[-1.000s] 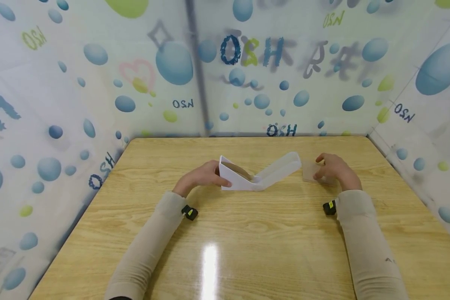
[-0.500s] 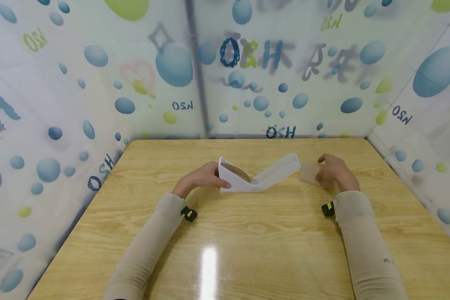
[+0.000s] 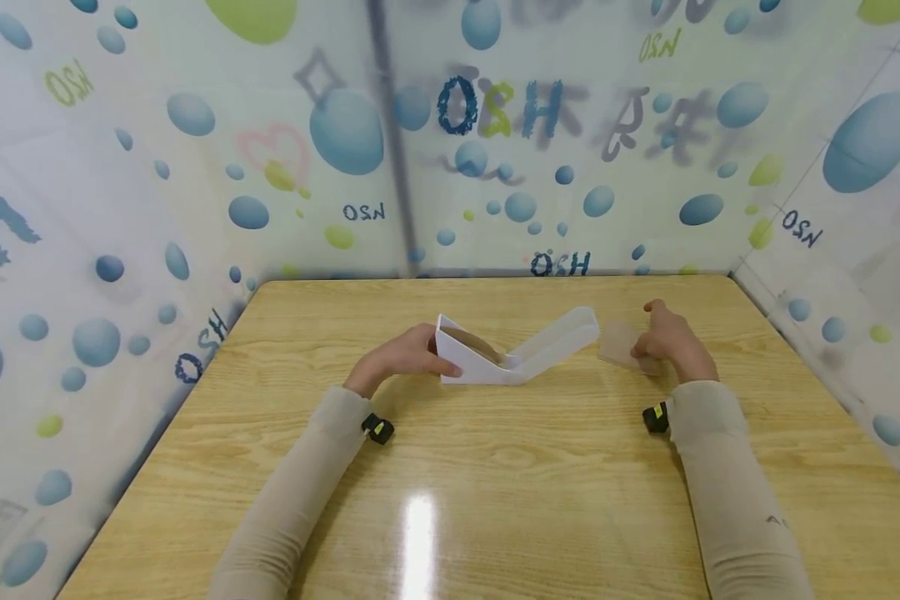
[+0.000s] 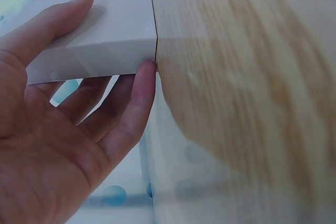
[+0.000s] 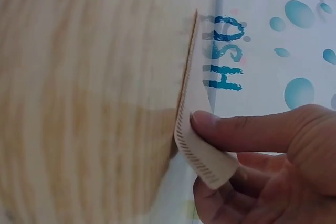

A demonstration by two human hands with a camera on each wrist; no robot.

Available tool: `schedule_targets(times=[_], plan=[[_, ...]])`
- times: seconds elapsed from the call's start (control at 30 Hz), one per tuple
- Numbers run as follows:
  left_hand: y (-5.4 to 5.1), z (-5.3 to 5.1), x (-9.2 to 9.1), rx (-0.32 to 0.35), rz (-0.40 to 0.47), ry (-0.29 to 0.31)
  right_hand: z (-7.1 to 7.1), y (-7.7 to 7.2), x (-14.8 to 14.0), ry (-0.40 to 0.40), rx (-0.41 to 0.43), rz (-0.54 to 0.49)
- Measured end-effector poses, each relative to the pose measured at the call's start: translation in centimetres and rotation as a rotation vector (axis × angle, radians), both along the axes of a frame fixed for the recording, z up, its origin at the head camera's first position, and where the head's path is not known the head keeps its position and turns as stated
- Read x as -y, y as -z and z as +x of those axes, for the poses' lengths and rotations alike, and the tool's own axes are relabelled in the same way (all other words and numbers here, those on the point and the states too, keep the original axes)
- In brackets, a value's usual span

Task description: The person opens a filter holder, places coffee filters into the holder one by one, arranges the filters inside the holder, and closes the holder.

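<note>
A white cardboard box (image 3: 476, 368) with a slanted opening stands on the table, its lid (image 3: 558, 340) tipped back to the right. Brown paper (image 3: 474, 340) shows inside. My left hand (image 3: 408, 352) grips the box's left end; in the left wrist view the thumb lies on one broad face and fingertips touch the narrow side. To the right of the lid, my right hand (image 3: 675, 340) pinches a thin tan paper coffee filter (image 3: 617, 340). Up close, the filter (image 5: 202, 153) has a crimped edge and bends at the corner between thumb and fingers.
The wooden table (image 3: 495, 467) reaches back to a curtain (image 3: 435, 167) printed with blue and green drops. Both wrists carry a small black device, one on the left (image 3: 378, 427) and one on the right (image 3: 656, 417).
The filter has shifted slightly left toward the lid. My right index finger has straightened and lifted away from it. My left hand and the box stay nearly still.
</note>
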State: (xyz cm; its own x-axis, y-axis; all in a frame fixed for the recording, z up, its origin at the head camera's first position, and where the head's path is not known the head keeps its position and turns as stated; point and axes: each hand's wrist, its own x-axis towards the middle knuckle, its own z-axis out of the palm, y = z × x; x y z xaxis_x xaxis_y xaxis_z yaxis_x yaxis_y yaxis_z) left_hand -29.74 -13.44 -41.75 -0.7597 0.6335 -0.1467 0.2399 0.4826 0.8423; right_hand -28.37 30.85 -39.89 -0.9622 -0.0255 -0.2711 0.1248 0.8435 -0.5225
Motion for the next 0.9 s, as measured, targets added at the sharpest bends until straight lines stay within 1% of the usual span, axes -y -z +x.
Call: schedule_targets(times=[0.17, 0.27, 0.4, 0.53, 0.73, 0.9], plan=[[0.1, 0.0, 0.2, -0.008, -0.001, 0.004, 0.0, -0.4, 0.2, 0.019, -0.012, -0.001], [0.2, -0.1, 0.3, -0.010, -0.004, -0.007, -0.2, -0.5, 0.3, 0.024, -0.032, 0.007], [0.3, -0.3, 0.3, -0.021, -0.005, -0.003, -0.4, -0.4, 0.2, 0.036, -0.088, 0.024], [0.4, -0.4, 0.1, -0.034, -0.006, 0.013, -0.3, -0.6, 0.1, 0.081, -0.154, -0.002], [0.5, -0.6, 0.1, -0.044, -0.012, 0.015, 0.1, -1.9, 0.6, 0.114, -0.231, -0.048], [0.6, -0.7, 0.2, -0.054, -0.012, 0.022, 0.4, -3.4, 1.2, 0.129, -0.261, -0.111]])
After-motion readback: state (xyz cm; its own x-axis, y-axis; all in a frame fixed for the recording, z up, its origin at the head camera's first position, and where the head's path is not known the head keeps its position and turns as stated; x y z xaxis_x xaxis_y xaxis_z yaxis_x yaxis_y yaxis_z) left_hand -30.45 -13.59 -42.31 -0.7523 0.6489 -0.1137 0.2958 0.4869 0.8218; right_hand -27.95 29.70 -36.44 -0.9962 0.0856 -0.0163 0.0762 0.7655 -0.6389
